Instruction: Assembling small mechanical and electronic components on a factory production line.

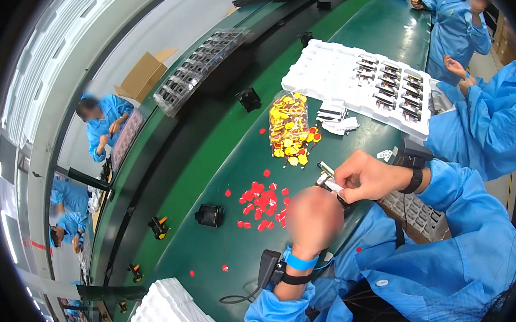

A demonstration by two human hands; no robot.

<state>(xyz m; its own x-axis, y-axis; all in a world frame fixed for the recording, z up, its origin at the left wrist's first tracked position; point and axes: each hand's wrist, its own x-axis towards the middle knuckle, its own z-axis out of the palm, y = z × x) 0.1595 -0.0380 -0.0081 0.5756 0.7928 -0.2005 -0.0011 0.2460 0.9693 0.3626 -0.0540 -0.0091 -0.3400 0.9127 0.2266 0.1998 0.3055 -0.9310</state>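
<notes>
My right hand (362, 178) pinches a small black-and-silver electronic part (328, 177) with a white strip on it, thumb against forefinger. Close beside it, my left hand (316, 216) is at the near end of this part; it is blurred, and its fingers cannot be made out. A loose scatter of red round pieces (263, 202) lies on the green bench just left of my left hand. Beyond the hands, a clear bag of yellow and red round pieces (289, 123) spills some out at its near end.
White slips (335, 118) lie beside a white tray (317, 69) partly filled with electronic parts. A black fixture (209, 215) stands at the left, near stacked white trays (173, 314). Co-workers in blue sit at the right (473, 112) and across the line (105, 123).
</notes>
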